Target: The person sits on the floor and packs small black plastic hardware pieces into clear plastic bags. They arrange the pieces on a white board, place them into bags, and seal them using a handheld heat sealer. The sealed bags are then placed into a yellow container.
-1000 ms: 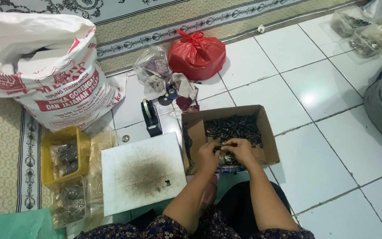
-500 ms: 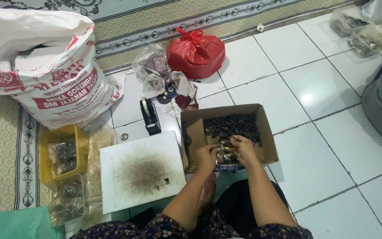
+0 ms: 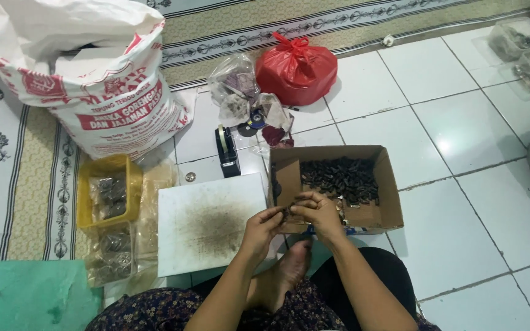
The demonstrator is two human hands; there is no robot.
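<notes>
My left hand (image 3: 261,224) and my right hand (image 3: 318,211) meet over the near left corner of an open cardboard box (image 3: 386,190). Their fingertips pinch a small dark piece (image 3: 287,211) between them. Inside the box lies a heap of small dark parts (image 3: 338,179) against the far wall. A white board (image 3: 210,222) with a dark dusty stain lies flat just left of the box, below my left hand. My bare foot (image 3: 286,276) rests on the floor under my forearms.
A big white printed sack (image 3: 87,86) stands at the far left. A red tied plastic bag (image 3: 295,68), clear bags (image 3: 234,89) and a tape dispenser (image 3: 227,150) lie behind the box. A yellow tray (image 3: 87,184) holds packets. Clear containers (image 3: 522,52) sit far right.
Both hands have drawn back from the heap toward the box's near left corner and come together on a small piece.
</notes>
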